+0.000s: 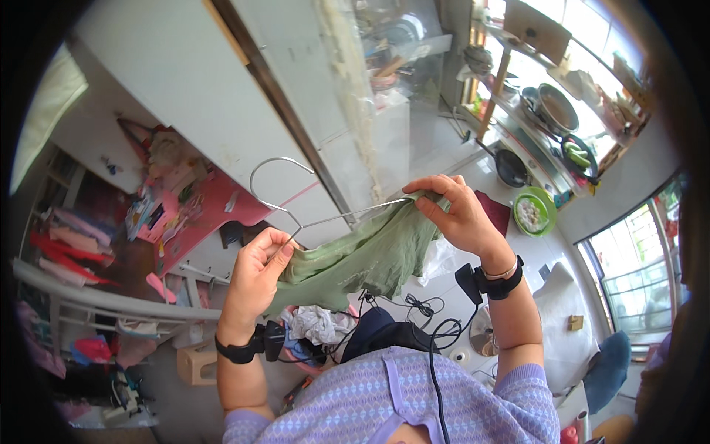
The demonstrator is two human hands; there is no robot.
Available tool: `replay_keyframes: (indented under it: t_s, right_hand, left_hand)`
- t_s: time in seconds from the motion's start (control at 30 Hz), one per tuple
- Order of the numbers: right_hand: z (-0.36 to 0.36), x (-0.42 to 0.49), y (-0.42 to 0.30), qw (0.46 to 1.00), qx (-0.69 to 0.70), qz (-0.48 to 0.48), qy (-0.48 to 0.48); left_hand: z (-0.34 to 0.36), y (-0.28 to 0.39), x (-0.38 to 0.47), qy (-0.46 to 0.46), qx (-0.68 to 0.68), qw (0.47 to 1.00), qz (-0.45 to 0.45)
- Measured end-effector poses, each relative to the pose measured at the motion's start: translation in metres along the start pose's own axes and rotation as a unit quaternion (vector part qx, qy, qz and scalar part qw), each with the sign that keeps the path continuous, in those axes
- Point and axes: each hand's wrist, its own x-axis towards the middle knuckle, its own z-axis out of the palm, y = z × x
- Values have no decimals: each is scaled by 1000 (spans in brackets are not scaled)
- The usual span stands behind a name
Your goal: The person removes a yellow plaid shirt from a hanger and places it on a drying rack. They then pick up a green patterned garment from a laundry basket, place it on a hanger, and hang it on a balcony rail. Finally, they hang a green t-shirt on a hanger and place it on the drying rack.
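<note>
A green cloth garment [355, 263] hangs between my two hands, draped from a thin metal wire hanger [349, 213]. My left hand [260, 266] pinches the hanger's left shoulder together with the garment's edge between thumb and fingers. At the other end, my right hand [452, 208] grips the cloth over the hanger's right tip, thumb below and fingers above. The hanger's curved hook stands up to the left, above my left hand. Folds of fabric cover part of the wire, and the lower hem hangs unevenly.
Below the garment a pink basin [302, 358] holds crumpled clothes [319, 324]. Loose black cables [424, 308] lie on the floor and run up to my wrists. A pink desk [222, 200] with clutter stands left, beside a white metal bed rail [122, 297]. A green basin [546, 205] sits right.
</note>
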Motion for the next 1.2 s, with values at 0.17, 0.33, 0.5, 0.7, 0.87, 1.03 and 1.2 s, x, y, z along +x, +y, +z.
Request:
replay_keyframes:
  t_s: [0.17, 0.33, 0.5, 0.7, 0.87, 1.03, 1.2]
  right_hand:
    - [-38, 0, 46, 996, -8, 82, 37]
    - [-70, 12, 104, 986, 40, 138, 88]
    - [-117, 30, 159, 987, 3, 93, 128]
    - [-171, 6, 193, 968, -47, 188, 159]
    - [-206, 2, 221, 960, -137, 130, 209]
    - [-204, 16, 219, 985, 44, 39, 163]
    - [-187, 33, 227, 988, 108, -28, 106]
  left_hand:
    - [36, 8, 68, -99, -116, 987, -47]
    - [73, 11, 154, -178, -127, 972, -84]
    - [115, 8, 249, -266, -90, 952, -124]
    - [183, 13, 318, -332, -179, 908, -181]
    - [233, 17, 336, -345, -201, 893, -207]
    - [271, 26, 327, -306, -197, 914, -183]
    - [296, 37, 316, -280, -169, 929, -173]
